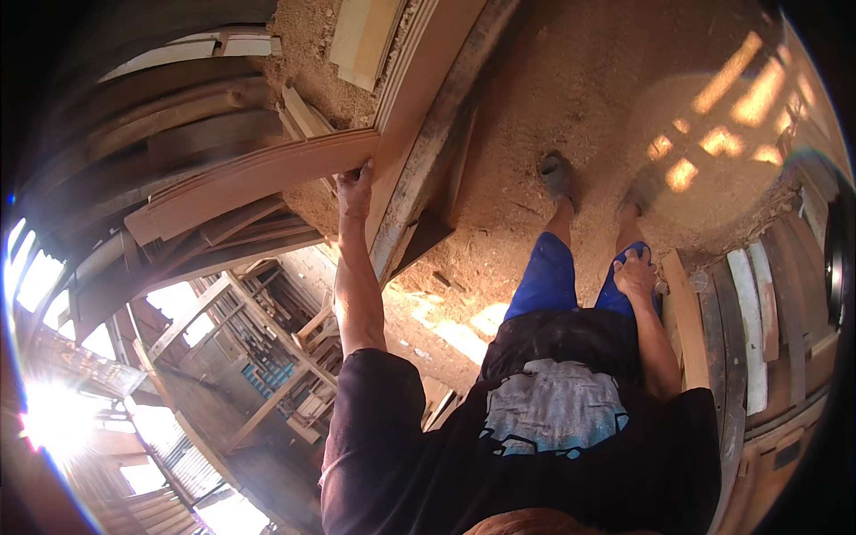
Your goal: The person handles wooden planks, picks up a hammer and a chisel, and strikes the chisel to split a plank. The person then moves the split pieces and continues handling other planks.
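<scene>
My left arm reaches out to the left. My left hand is closed on the end of a reddish-brown wooden board with grooves along its edge; the fingers are partly hidden under it. That end meets a long board of similar colour, set at an angle to it along a thick beam. My right hand rests on my right knee, over the blue shorts, with its fingers spread and nothing in them.
Pale planks lie on sawdust at the top. Stacked boards fill the left side, and more planks lean at the right. A timber rack stands at lower left. Sawdust covers the floor around my feet.
</scene>
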### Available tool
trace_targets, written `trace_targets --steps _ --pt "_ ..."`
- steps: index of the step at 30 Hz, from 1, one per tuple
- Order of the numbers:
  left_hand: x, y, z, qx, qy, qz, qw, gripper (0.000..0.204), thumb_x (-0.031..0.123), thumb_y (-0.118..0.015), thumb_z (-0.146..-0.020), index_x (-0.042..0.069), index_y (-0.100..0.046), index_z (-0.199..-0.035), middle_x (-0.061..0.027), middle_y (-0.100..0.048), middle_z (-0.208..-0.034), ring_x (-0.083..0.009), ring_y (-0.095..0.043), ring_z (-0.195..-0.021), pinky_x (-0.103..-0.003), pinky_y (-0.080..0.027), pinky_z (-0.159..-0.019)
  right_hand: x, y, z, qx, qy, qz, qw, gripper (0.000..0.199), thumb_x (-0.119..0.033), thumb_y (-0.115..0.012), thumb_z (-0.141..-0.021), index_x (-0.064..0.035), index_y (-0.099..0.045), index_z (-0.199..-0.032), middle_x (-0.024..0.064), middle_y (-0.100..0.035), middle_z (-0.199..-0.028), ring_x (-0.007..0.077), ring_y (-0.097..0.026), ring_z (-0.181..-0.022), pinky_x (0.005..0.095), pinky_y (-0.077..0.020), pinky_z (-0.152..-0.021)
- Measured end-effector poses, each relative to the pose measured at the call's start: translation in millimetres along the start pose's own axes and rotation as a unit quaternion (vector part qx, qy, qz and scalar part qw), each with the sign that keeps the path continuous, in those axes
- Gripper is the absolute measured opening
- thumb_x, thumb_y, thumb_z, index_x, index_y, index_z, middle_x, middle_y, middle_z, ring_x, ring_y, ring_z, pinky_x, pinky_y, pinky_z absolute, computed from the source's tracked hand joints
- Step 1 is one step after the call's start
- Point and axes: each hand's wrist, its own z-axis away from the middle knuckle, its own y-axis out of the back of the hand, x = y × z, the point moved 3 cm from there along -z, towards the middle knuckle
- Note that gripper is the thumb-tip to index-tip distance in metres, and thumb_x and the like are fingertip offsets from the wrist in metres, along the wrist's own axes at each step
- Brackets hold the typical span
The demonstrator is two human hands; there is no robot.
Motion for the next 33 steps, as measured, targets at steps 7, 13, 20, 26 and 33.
trace_targets --steps 7,13,20,26,33 --pt "57.5 -16.3 12.0 0.050 0.028 -0.153 0.987 0.041 0.015 -0.074 -0.087 -0.001 -0.060 -0.122 -0.0095 -0.069 -0.111 -0.0171 -0.065 -0.095 -0.031 -0.050 -0.085 -151.2 215.3 10.7 0.366 0.244 -0.103 0.892 0.059 -0.023 -0.070 -0.089 -0.0091 -0.045 -0.141 0.0272 -0.030 -0.152 0.0476 -0.038 -0.134 0.0539 -0.0335 -0.111" --pt "67.3 -9.0 20.5 0.073 -0.080 0.023 0.994 0.032 0.009 -0.077 -0.085 0.000 -0.060 -0.110 -0.0097 -0.068 -0.105 -0.0188 -0.066 -0.096 -0.034 -0.051 -0.089 -350.8 355.0 56.7 0.498 0.417 0.103 0.753 0.076 -0.020 -0.074 -0.085 -0.0147 -0.035 -0.150 0.0206 -0.026 -0.156 0.0431 -0.027 -0.141 0.0544 -0.0239 -0.118" --pt "121.5 37.2 6.8 0.081 -0.107 0.139 0.981 0.021 0.012 -0.083 -0.082 0.001 -0.072 -0.097 -0.0039 -0.072 -0.085 -0.0132 -0.064 -0.078 -0.027 -0.051 -0.075 -439.1 327.2 39.8 0.345 0.348 0.269 0.829 0.071 -0.009 -0.068 -0.083 -0.0180 -0.041 -0.148 0.0162 -0.035 -0.152 0.0399 -0.016 -0.148 0.0565 -0.0091 -0.121" --pt "117.7 53.3 6.9 0.097 -0.123 0.173 0.972 0.020 0.011 -0.082 -0.083 0.001 -0.072 -0.097 -0.0018 -0.071 -0.086 -0.0098 -0.062 -0.077 -0.026 -0.049 -0.069 -449.2 328.6 53.1 0.322 0.323 0.288 0.842 0.070 -0.012 -0.068 -0.084 -0.0198 -0.041 -0.148 0.0160 -0.032 -0.154 0.0407 -0.014 -0.149 0.0565 -0.0062 -0.121" --pt "91.2 55.5 -2.0 0.025 -0.049 0.242 0.969 0.030 0.008 -0.078 -0.086 -0.001 -0.064 -0.110 -0.0077 -0.070 -0.100 -0.0161 -0.066 -0.095 -0.031 -0.053 -0.082 -431.6 309.2 43.3 0.477 0.366 0.191 0.776 0.080 -0.023 -0.076 -0.080 -0.0182 -0.038 -0.150 0.0185 -0.027 -0.155 0.0436 -0.020 -0.145 0.0584 -0.0163 -0.119"
